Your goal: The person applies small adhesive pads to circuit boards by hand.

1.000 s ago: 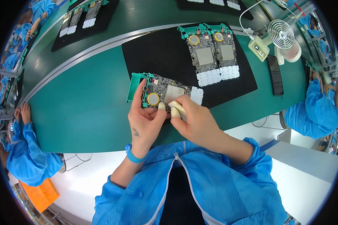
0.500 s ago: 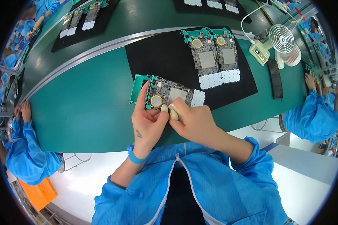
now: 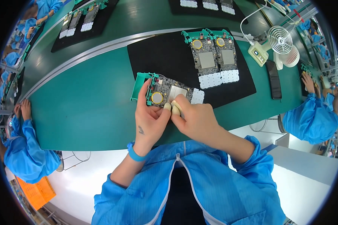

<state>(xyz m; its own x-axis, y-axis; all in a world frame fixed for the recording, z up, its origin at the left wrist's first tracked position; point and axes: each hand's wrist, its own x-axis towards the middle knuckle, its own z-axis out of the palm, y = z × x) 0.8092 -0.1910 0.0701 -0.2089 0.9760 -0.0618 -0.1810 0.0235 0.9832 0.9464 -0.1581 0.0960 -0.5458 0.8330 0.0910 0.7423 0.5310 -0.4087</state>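
A circuit board [image 3: 168, 83] with a round coin cell, a silver shield plate and a white keypad end is held over the near left part of a black mat [image 3: 154, 56]. At its left end is a green plastic housing [image 3: 140, 86]. My left hand [image 3: 148, 120] grips the board, index finger along the green end and thumb on the near edge. My right hand [image 3: 197, 118] pinches at the board's near edge beside the left thumb; its fingertips hide whatever lies between them. Pale finger cots cover the fingertips of both hands.
Two similar boards [image 3: 214, 58] lie side by side on the mat's far right. Beyond them stand a small white fan [image 3: 279, 40] and a black phone [image 3: 274, 80]. More boards [image 3: 88, 18] rest on the far-left mat. Co-workers in blue sit at left [image 3: 32, 153] and right [image 3: 308, 118].
Both hands stay at the board with almost the same grip. The board has shifted very slightly, and my right fingers have moved a little along its near edge.
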